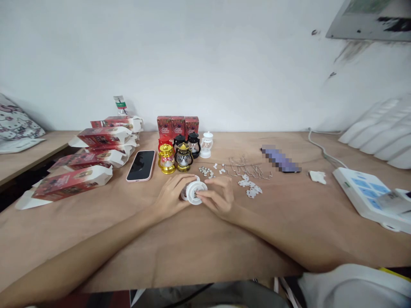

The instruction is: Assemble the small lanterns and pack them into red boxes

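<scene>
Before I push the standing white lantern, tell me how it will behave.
The white lantern may tip if pushed high: it's taller than wide. Its plastic-looking base suggests it's light. The clear middle could crack if squeezed.

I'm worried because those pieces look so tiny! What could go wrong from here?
The small round pieces lie loose just beyond the right hand, so a bump might scatter them. The thin bent wires lie crowded together, so lifting one could drag others along. The white round piece is held by the left hand, so it might drop if that grip slips.
</scene>
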Available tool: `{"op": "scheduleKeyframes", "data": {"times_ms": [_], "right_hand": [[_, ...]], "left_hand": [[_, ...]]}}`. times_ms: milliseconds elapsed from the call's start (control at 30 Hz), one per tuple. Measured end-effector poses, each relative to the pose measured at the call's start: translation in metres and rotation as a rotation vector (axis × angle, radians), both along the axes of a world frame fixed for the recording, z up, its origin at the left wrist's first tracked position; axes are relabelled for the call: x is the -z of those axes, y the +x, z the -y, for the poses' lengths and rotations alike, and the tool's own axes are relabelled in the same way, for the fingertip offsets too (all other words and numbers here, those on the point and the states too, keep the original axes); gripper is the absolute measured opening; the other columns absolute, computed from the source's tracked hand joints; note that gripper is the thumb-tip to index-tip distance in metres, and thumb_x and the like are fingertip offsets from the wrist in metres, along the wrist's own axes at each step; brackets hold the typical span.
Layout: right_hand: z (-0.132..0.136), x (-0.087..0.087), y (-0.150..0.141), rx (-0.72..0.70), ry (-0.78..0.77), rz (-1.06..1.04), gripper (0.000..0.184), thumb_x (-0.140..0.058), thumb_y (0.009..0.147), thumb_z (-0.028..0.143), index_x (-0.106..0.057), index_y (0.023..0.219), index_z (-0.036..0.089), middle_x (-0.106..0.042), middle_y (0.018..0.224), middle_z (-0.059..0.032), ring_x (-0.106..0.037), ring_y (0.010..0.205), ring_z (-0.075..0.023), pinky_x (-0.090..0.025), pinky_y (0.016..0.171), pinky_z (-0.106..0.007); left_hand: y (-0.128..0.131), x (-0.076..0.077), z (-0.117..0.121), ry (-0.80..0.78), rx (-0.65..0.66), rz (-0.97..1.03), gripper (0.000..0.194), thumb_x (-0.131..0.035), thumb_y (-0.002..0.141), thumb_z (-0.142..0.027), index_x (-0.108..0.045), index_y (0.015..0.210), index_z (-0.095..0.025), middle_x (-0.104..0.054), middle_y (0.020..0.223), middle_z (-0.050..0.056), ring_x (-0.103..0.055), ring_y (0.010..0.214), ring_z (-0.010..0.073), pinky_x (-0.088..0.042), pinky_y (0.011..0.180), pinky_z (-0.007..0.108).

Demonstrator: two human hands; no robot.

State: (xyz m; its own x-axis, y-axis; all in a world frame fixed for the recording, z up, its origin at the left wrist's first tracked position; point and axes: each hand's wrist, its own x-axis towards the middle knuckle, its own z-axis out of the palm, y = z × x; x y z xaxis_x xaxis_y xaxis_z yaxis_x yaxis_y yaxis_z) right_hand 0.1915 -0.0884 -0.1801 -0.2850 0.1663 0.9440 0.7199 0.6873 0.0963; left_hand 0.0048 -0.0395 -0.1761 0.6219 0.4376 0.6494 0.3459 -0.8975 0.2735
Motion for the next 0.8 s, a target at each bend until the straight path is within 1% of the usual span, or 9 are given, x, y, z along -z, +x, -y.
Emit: {"op": "scheduleKeyframes", "data": {"times_ms": [133, 200, 267, 333, 400, 533, 700, 800], "right_hand": [[-0.007, 0.006, 0.006, 0.022, -0.115, -0.164, 0.008, -0.054, 0.086, 0.017, -0.057, 0.092, 0.02, -0.055, 0.099, -0.0084, -0.056, 0.092, -0.0186, -0.046, 0.078, -0.034], [-0.016, 0.007, 0.014, 0.104, -0.212, -0.207, 0.008, -0.05, 0.088, 0.018, -0.057, 0.091, 0.019, -0.055, 0.099, -0.0101, -0.055, 0.094, -0.0204, -0.045, 0.081, -0.037], [-0.026, 0.008, 0.024, 0.241, -0.331, -0.16, 0.012, -0.05, 0.088, 0.021, -0.061, 0.086, 0.018, -0.056, 0.101, -0.0117, -0.053, 0.095, -0.0235, -0.042, 0.082, -0.04], [-0.034, 0.009, 0.033, 0.359, -0.438, -0.052, 0.015, -0.051, 0.086, 0.023, -0.064, 0.081, 0.019, -0.057, 0.107, -0.0121, -0.049, 0.098, -0.0267, -0.039, 0.083, -0.044], [-0.039, 0.01, 0.039, 0.411, -0.505, 0.06, 0.013, -0.054, 0.083, 0.021, -0.067, 0.081, 0.021, -0.057, 0.114, -0.011, -0.045, 0.103, -0.029, -0.036, 0.084, -0.045], [-0.04, 0.011, 0.041, 0.431, -0.548, 0.177, 0.016, -0.058, 0.079, 0.019, -0.07, 0.088, 0.023, -0.058, 0.117, -0.0097, -0.042, 0.108, -0.0303, -0.033, 0.085, -0.046], [-0.04, 0.012, 0.039, 0.419, -0.558, 0.207, 0.015, -0.055, 0.083, 0.021, -0.071, 0.081, 0.022, -0.061, 0.114, -0.0088, -0.044, 0.106, -0.0285, -0.034, 0.084, -0.044], [-0.04, 0.011, 0.039, 0.411, -0.547, 0.221, 0.014, -0.056, 0.083, 0.024, -0.07, 0.086, 0.021, -0.06, 0.116, -0.0099, -0.045, 0.106, -0.0286, -0.034, 0.083, -0.043]], "left_hand": [[0.0, -0.002, 0.001, -0.04, -0.016, 0.012, 0.041, -0.063, 0.08, -0.03, -0.049, 0.118, -0.021, -0.059, 0.117, 0.009, -0.056, 0.11, 0.0225, -0.046, 0.092, 0.038], [-0.001, -0.003, 0.001, -0.046, -0.041, 0.021, 0.041, -0.062, 0.079, -0.027, -0.049, 0.117, -0.021, -0.059, 0.117, 0.009, -0.056, 0.109, 0.0229, -0.046, 0.092, 0.039], [-0.001, -0.004, 0.001, -0.057, -0.078, 0.034, 0.041, -0.061, 0.079, -0.025, -0.048, 0.118, -0.021, -0.059, 0.117, 0.009, -0.055, 0.11, 0.0235, -0.046, 0.093, 0.04], [-0.002, -0.004, 0.001, -0.075, -0.122, 0.047, 0.041, -0.061, 0.079, -0.024, -0.048, 0.118, -0.021, -0.058, 0.118, 0.009, -0.055, 0.11, 0.0241, -0.046, 0.093, 0.041], [-0.002, -0.004, 0.0, -0.087, -0.152, 0.052, 0.041, -0.061, 0.078, -0.025, -0.048, 0.118, -0.02, -0.059, 0.117, 0.01, -0.055, 0.11, 0.0243, -0.046, 0.093, 0.041], [-0.002, -0.003, 0.001, -0.082, -0.161, 0.054, 0.041, -0.061, 0.078, -0.025, -0.049, 0.117, -0.019, -0.059, 0.116, 0.009, -0.055, 0.109, 0.0237, -0.046, 0.093, 0.039], [-0.002, -0.003, 0.0, -0.072, -0.15, 0.047, 0.043, -0.062, 0.077, -0.021, -0.049, 0.118, -0.02, -0.058, 0.118, 0.009, -0.055, 0.109, 0.0231, -0.045, 0.093, 0.039], [-0.002, -0.002, -0.001, -0.058, -0.138, 0.044, 0.043, -0.062, 0.077, -0.023, -0.048, 0.118, -0.02, -0.058, 0.118, 0.008, -0.054, 0.11, 0.0231, -0.045, 0.094, 0.039]]}}
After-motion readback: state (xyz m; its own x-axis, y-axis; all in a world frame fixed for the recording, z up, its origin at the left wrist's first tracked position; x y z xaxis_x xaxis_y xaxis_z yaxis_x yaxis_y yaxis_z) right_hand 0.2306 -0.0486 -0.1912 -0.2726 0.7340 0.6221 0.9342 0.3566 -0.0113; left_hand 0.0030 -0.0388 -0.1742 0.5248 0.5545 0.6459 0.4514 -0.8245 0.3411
